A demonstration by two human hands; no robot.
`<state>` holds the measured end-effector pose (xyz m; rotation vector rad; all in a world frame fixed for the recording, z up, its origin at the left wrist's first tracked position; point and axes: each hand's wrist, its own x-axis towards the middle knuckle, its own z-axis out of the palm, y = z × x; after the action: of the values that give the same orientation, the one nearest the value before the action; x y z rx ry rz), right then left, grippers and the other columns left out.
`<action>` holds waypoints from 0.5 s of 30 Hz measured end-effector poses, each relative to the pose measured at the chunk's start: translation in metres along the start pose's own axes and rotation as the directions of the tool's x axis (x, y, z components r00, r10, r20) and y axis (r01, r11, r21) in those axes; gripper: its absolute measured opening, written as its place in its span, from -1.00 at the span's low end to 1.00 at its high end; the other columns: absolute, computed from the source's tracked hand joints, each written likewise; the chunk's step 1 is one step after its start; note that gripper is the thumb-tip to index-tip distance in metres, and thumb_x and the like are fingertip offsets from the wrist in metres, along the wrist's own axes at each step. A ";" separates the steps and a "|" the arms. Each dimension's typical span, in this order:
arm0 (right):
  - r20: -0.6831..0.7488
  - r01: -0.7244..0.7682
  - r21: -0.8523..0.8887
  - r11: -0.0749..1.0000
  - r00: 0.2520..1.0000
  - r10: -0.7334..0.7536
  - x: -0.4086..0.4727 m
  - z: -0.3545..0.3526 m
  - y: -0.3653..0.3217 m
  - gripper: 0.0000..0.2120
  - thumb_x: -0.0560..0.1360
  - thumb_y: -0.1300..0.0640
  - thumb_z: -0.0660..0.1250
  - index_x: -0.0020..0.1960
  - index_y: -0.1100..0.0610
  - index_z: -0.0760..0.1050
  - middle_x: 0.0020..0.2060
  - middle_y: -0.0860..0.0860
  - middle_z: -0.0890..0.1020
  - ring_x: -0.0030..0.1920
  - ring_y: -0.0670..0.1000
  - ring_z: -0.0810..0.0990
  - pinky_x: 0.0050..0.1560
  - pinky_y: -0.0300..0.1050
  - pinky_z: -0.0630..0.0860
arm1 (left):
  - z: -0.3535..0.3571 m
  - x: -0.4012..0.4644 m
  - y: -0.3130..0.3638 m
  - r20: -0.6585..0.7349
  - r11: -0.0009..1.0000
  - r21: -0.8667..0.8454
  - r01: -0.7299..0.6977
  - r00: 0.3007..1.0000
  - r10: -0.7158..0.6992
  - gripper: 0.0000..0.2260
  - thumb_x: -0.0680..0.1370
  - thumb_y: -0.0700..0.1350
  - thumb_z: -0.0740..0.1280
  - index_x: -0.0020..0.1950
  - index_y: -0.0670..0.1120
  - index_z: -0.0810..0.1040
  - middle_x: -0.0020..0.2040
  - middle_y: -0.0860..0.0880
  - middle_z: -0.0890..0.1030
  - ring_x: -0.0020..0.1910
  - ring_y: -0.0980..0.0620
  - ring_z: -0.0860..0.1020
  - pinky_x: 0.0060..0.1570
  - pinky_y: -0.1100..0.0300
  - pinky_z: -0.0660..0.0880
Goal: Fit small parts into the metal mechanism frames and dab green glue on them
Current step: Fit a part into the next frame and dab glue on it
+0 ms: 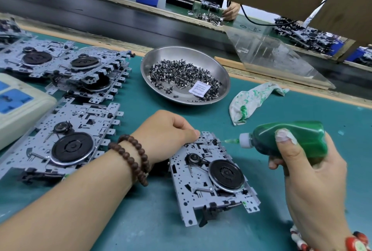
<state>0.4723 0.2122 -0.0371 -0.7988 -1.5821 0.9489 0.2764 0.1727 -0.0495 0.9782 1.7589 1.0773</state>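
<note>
Two hands work over a teal mat (153,220) whose far edge meets a wooden strip; bare mat shows in front of the near frame and to its right, under the bottle. To the left, stacked mechanism frames (66,65) crowd the mat, overlapping one another, with one more stack (60,144) nearer. A steel bowl (221,69) of small dark parts (181,77) sits beyond the hands, a green-stained rag (253,101) to its right.

The working frame (211,178) lies flat at centre, grey perforated metal carrying a black flywheel and a smaller pulley. Its long axis runs from the far left toward the near right, tabbed end nearest.

The left hand (167,136) rests on the frame's far corner, fingers curled down onto its edge; a bead bracelet circles the wrist. The right hand (308,170) wraps its fingers and taped thumb around a green glue bottle (289,140), held on its side, its nozzle pointing left at the frame's far edge, tip at or just beside the metal.
</note>
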 end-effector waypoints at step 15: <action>-0.038 -0.009 -0.009 1.000 0.999 0.009 0.000 -0.001 0.002 -0.95 0.37 0.06 0.36 -0.20 0.02 0.51 -0.33 -0.01 0.62 -0.48 -0.07 0.46 -0.40 -0.30 0.44 | 0.000 0.000 0.000 0.008 1.000 -0.017 -0.001 1.000 0.001 -0.82 0.41 -0.08 0.44 -0.29 -0.18 0.62 -0.23 -0.17 0.67 -0.29 -0.01 0.53 0.03 0.03 0.52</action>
<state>0.4732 0.2131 -0.0389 -0.8265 -1.5521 0.9286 0.2765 0.1730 -0.0500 0.9725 1.7403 1.0857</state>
